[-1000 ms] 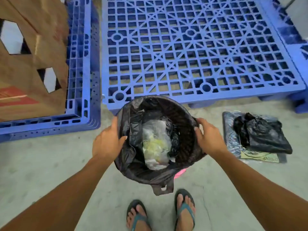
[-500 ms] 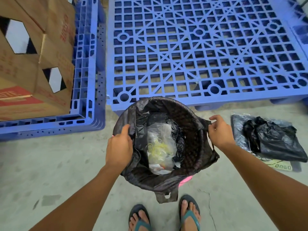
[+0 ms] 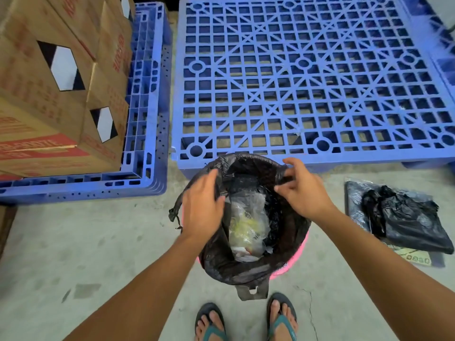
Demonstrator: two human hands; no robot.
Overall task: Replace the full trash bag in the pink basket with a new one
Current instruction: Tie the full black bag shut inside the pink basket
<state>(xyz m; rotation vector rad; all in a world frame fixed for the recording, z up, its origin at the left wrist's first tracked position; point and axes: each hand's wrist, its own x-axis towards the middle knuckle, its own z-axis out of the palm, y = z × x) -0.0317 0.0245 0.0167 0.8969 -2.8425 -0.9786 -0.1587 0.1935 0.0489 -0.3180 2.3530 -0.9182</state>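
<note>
The pink basket (image 3: pixel 299 257) stands on the concrete floor just ahead of my feet, lined with a black trash bag (image 3: pixel 246 271) that holds clear plastic waste (image 3: pixel 247 225). My left hand (image 3: pixel 202 210) grips the bag's left rim, pulled inward over the opening. My right hand (image 3: pixel 304 193) pinches the bag's right rim, also drawn inward. A bag handle (image 3: pixel 251 291) hangs over the near side. A folded new black bag (image 3: pixel 403 220) lies on a flat packet at the right.
A large blue plastic pallet (image 3: pixel 307 77) lies right behind the basket. A second blue pallet (image 3: pixel 145 124) at the left carries stacked cardboard boxes (image 3: pixel 56 94). My feet in flip-flops (image 3: pixel 246 321) stand close to the basket.
Both hands have moved inward from the basket's outer sides, gathering the bag's rim toward the middle of the opening. The pink rim now shows at the lower right.
</note>
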